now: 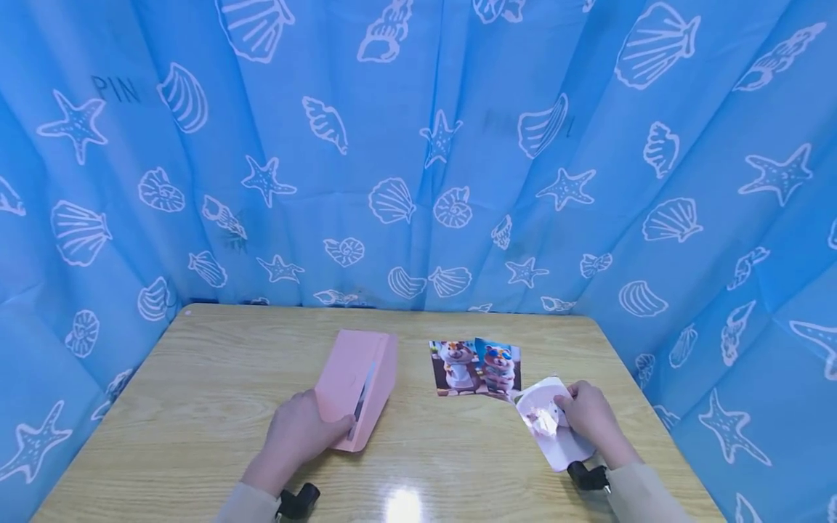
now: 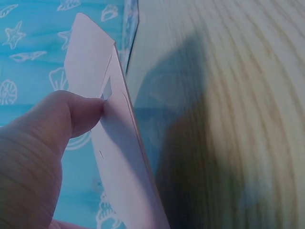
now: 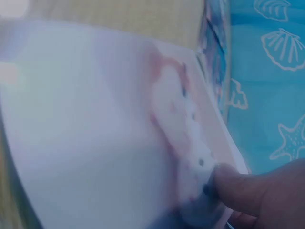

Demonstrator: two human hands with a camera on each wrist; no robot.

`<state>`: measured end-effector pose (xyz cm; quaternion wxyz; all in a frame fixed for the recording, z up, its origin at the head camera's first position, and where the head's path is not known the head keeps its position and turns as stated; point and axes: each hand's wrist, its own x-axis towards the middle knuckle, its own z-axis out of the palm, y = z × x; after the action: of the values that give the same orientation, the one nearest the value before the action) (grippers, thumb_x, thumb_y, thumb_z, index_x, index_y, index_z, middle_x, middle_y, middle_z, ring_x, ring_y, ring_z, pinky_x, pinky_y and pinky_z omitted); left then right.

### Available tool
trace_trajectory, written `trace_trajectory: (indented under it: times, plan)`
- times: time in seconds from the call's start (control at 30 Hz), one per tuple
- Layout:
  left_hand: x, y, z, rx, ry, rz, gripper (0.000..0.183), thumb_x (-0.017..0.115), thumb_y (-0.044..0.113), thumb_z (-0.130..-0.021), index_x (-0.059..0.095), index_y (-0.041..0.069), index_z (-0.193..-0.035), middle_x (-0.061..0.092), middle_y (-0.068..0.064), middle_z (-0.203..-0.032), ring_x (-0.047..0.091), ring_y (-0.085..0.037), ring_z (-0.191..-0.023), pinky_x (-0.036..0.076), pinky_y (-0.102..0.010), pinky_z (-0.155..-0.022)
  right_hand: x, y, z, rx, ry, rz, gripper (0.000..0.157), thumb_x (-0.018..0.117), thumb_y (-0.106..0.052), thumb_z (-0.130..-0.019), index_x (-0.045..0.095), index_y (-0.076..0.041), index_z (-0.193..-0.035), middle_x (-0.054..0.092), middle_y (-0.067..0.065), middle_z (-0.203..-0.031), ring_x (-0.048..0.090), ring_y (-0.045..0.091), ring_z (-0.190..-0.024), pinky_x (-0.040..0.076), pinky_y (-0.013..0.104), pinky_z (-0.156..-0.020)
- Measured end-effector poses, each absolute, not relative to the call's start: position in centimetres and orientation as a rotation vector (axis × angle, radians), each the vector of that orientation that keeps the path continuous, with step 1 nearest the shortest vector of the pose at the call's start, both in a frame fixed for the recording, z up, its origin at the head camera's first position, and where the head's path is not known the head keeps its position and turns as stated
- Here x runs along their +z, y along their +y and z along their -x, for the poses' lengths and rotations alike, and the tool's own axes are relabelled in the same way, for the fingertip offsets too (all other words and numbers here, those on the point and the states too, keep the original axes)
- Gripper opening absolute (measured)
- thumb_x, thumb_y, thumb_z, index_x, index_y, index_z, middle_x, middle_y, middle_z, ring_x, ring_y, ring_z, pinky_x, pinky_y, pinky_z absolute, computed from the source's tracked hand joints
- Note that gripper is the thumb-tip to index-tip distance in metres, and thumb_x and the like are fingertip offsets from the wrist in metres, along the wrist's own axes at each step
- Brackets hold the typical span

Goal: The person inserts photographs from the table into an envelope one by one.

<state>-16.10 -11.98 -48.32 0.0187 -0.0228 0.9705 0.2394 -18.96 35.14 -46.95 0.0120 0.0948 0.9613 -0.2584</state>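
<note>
In the head view, my left hand [image 1: 296,434] grips the near end of a pink paper box [image 1: 345,374], which stands tilted left of centre. A narrow dark slit runs along its right side. The left thumb lies at that slit, and the left wrist view shows it pressing the pink box [image 2: 126,152] near a small opening. On the right, my right hand [image 1: 591,415] pinches the edge of a pale picture card [image 1: 561,444] between thumb and fingers. The card is tilted over the table; a white animal figure on pink shows in the right wrist view.
Two overlapping cards lie at the table's middle: a hamster card [image 1: 458,370] and another with blue glasses [image 1: 500,363]. The wooden table [image 1: 216,378] ends at a blue shell-print curtain [image 1: 405,145]. A black wrist camera [image 1: 299,501] sits below the left hand.
</note>
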Motion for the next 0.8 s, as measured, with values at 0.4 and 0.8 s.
trace_trajectory:
  times: [0.4,0.8]
  plan:
    - [-48.0,-12.6,16.5,0.887,2.874,0.128,0.072,0.072,0.057,-0.073,0.061,-0.003,-0.111,0.064,-0.008,-0.092,0.052,-0.019,-0.070,0.046,-0.035,-0.063,-45.8,35.9,19.1,-0.927,2.949,-0.234,0.023,0.052,-0.017,-0.099,0.057,0.002,-0.087,0.054,0.008,-0.075,0.052,0.022,-0.069,0.043,0.033,-0.057]
    - [-47.9,-11.6,16.1,0.981,2.941,0.075,0.084,0.072,0.056,-0.075,0.053,-0.004,-0.131,0.061,-0.015,-0.119,0.059,-0.023,-0.095,0.050,-0.044,-0.084,-44.9,35.0,20.0,-1.185,2.864,-0.323,0.032,0.054,-0.027,-0.099,0.057,0.005,-0.105,0.058,0.010,-0.087,0.053,0.022,-0.080,0.045,0.031,-0.063]
